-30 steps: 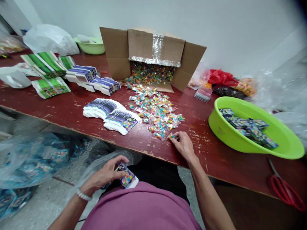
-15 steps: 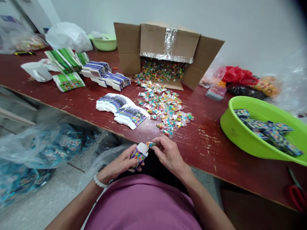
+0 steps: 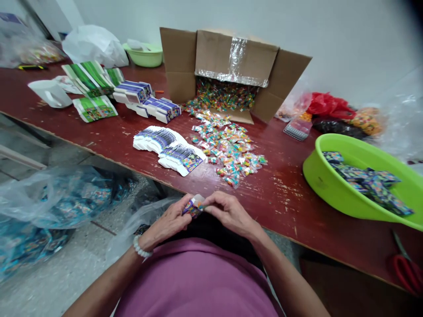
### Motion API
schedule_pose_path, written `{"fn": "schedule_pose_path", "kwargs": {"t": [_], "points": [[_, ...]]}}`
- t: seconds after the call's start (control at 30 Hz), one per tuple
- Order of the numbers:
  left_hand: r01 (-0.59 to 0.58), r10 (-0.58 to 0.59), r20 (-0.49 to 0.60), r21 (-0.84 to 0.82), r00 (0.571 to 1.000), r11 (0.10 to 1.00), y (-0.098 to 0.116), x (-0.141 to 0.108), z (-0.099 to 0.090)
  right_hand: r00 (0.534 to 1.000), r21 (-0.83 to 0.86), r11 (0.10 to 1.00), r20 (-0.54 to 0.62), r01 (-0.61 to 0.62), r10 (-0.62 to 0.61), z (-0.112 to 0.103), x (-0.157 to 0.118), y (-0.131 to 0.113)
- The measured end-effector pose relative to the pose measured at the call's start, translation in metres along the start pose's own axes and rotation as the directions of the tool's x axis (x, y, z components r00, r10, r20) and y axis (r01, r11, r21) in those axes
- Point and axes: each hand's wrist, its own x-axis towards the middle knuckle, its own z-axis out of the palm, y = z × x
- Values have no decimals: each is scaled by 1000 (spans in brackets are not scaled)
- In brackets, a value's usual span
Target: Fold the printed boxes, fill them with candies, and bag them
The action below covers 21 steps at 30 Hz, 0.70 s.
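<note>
My left hand [image 3: 170,220] is wrapped round a small printed candy box [image 3: 191,208], its white flap raised at the top. At the box's mouth, my right hand [image 3: 229,212] pinches a small wrapped candy [image 3: 201,206], mostly hidden by the fingers and the box. Just beyond my hands lies a loose pile of wrapped candies [image 3: 231,147] on the dark red table [image 3: 264,198]. Left of the pile, flat purple-and-white boxes [image 3: 183,158] are fanned out in overlapping rows.
A cardboard carton [image 3: 236,55] spills candies at the back. At right stands a green basin [image 3: 317,185] with filled-looking boxes, near red-handled scissors [image 3: 406,270]. Bundled green cartons [image 3: 94,108] and a white mug [image 3: 51,93] are at left. Plastic bags [image 3: 82,198] lie on the floor.
My right hand has brought the candy from beside the flap into the box's mouth. The box has tilted and risen slightly in my left hand.
</note>
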Motion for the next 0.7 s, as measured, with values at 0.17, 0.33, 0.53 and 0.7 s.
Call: {"fn": "schedule_pose_path", "kwargs": {"t": [0.17, 0.33, 0.53, 0.7], "points": [[5, -1, 141, -29, 990, 1000, 4, -2, -2, 999, -53, 998, -30, -21, 19, -1, 3, 0], [5, 16, 154, -134, 988, 991, 3, -2, 6, 999, 77, 997, 22, -32, 31, 6, 2, -4], [163, -136, 90, -562, 987, 811, -1, -1, 17, 953, 428, 885, -145, -181, 265, 12, 8, 6], [157, -197, 1, -608, 980, 778, -3, 2, 22, 996, 141, 986, -27, -84, 89, 14, 8, -10]]}}
